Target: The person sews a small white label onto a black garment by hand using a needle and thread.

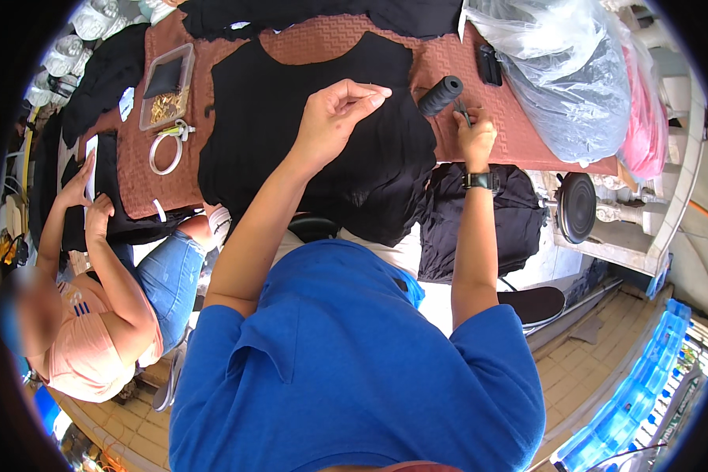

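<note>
Nearest, black cloth (521, 216) lies bunched beside the right forearm. Beyond it, a black garment (275, 134) lies spread on the brown-covered table (527, 141), its near part drooping over the edge. Laying it out looks done; any finishing left cannot be judged from here. The cloth is plain and dark, rumpled toward the near right, with a broad scooped neckline at the far side. The right hand (477, 143) grips small dark snips (464, 115), clear of the garment, near a black thread spool (440, 96). Above the garment, the left hand (332, 119) pinches thumb against finger, perhaps on thread too fine to make out
</note>
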`<action>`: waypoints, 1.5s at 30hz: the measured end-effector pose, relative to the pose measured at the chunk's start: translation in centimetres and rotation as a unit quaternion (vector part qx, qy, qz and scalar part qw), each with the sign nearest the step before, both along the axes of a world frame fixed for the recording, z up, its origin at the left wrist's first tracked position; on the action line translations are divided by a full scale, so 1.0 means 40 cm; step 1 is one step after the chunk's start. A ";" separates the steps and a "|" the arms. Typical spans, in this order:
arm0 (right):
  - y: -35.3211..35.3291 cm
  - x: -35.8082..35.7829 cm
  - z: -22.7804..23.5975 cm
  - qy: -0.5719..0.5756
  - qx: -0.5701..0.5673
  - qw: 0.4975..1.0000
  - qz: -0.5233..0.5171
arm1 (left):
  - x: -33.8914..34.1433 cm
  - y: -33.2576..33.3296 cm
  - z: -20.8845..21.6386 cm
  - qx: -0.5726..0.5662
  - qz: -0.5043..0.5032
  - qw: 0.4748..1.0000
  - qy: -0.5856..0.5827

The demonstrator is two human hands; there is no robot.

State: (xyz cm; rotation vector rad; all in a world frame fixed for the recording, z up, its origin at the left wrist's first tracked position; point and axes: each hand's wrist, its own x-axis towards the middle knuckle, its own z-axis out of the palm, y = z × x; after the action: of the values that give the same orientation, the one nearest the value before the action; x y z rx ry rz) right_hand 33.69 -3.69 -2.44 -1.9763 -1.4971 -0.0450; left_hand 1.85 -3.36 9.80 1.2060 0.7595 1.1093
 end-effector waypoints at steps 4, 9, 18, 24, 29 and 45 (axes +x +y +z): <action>-0.010 0.037 0.025 0.106 0.006 0.994 -0.027 | -0.004 0.012 -0.007 0.001 -0.030 0.999 -0.010; -0.118 -0.209 0.374 0.432 0.097 0.883 0.157 | -0.008 0.020 -0.006 -0.007 -0.024 1.000 0.017; -0.118 -0.321 0.339 0.469 -0.208 0.816 0.266 | 0.014 0.027 0.002 -0.009 -0.060 0.998 0.023; -0.099 -0.345 0.364 0.519 -0.196 0.797 0.239 | 0.010 0.024 -0.007 -0.017 -0.059 0.998 0.010; -0.091 -0.350 0.349 0.549 -0.191 0.785 0.214 | 0.012 0.023 -0.019 -0.008 -0.057 0.998 0.027; -0.084 -0.343 0.347 0.575 -0.224 0.764 0.190 | 0.021 0.018 -0.022 0.040 -0.052 0.997 0.032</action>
State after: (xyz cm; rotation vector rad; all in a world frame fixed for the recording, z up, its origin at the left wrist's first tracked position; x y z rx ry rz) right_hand 19.96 -7.06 11.42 -1.3838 -0.9988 1.5356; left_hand 2.70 -2.65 8.90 1.3404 0.6983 1.0264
